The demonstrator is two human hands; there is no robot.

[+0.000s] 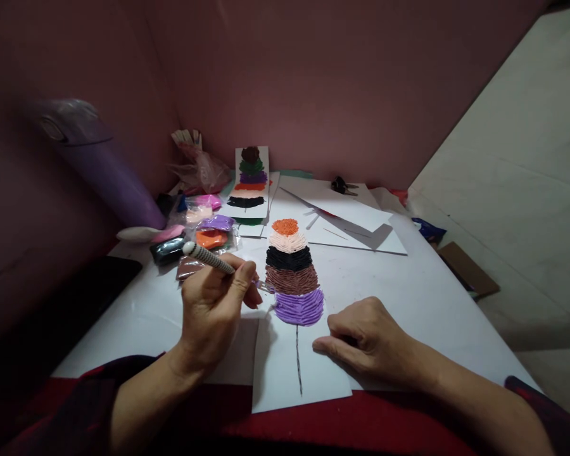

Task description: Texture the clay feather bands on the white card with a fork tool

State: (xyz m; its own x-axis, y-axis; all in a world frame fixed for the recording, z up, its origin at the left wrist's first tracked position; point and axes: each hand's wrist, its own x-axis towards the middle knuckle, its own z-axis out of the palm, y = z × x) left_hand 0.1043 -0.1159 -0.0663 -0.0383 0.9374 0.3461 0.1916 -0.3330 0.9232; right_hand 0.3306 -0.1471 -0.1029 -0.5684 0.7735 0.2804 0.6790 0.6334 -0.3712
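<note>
A: What is in the left hand [211,313]?

B: A pen-like tool [206,256] with a patterned handle, pinched between thumb and fingers. Its pale rounded end points up and away to the left; the working end points right.

A: Toward what?

B: The left edge of the banded relief on a white paper strip [275,380], about where the brown band [292,279] meets the purple band [299,308]. Whether the tip touches, I can't tell.

A: How does the strip lie?

B: Flat on the white surface [432,297], between the two hands, its long axis running away from the person. Orange sits farthest, then pale peach, black, brown and purple; a dark drawn line [299,361] runs from the purple toward the near end.

A: And the right hand [373,335]?

B: Its fingers are curled in, nothing showing in them, with the thumb over the strip's right edge.

A: Which hand is nearer the purple?

B: Too close to call. They're just beside it on opposite sides, but the tool comes in from the left.
</note>
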